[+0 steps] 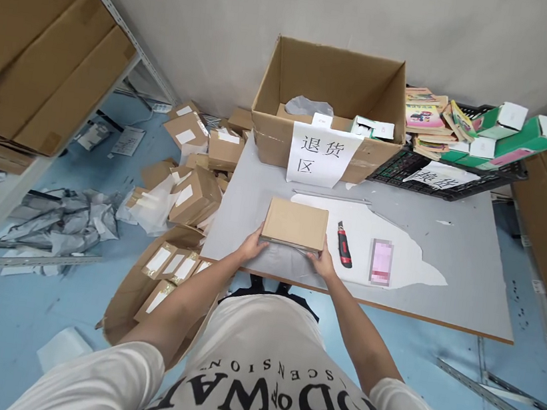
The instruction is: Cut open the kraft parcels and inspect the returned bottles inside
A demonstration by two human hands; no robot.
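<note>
A flat brown cardboard parcel (295,224) lies on the grey table (466,271) near its front edge. My left hand (252,246) grips the parcel's near left corner. My right hand (322,263) holds its near right corner. Just right of the parcel lies a red and black utility knife (345,245), and farther right a pink phone (381,262). Under the parcel's near edge a thin plastic sheet shows.
A large open carton (335,79) with a white paper sign stands at the table's back. A black crate (409,171) with books and green boxes is at the back right. Several labelled parcels (194,194) are piled on the floor at left, beside shelving.
</note>
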